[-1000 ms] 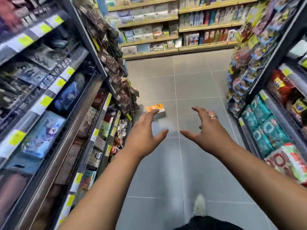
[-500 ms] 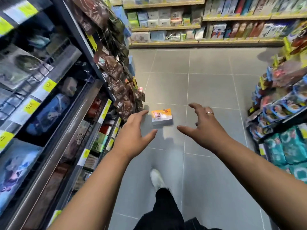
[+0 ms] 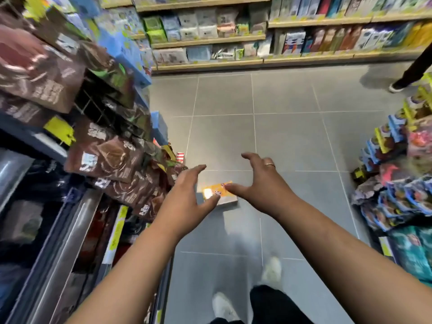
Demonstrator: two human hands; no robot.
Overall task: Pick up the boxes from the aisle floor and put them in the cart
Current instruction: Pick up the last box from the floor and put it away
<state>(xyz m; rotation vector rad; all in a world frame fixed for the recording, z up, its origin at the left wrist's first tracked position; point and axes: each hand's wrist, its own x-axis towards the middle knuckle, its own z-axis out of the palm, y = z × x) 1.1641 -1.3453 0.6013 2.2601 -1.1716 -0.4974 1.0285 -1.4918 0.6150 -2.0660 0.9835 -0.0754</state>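
Brown snack bags (image 3: 112, 157) hang on the left shelving. Left hand (image 3: 184, 197) is spread wide, holding nothing, over the orange box (image 3: 228, 197), which lies flat on the grey floor (image 3: 292, 141) near that shelving. Right hand (image 3: 261, 183) is also wide open with its thumb over the box; contact unclear.

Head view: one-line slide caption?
Open left hand and right hand reach toward an orange box on the aisle floor.

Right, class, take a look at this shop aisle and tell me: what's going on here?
A person reaches both bare hands down toward an orange box lying on the grey tiled floor of a shop aisle. The left hand and right hand are open, fingers spread on either side of the box, and neither holds it yet. No cart shows in this view.
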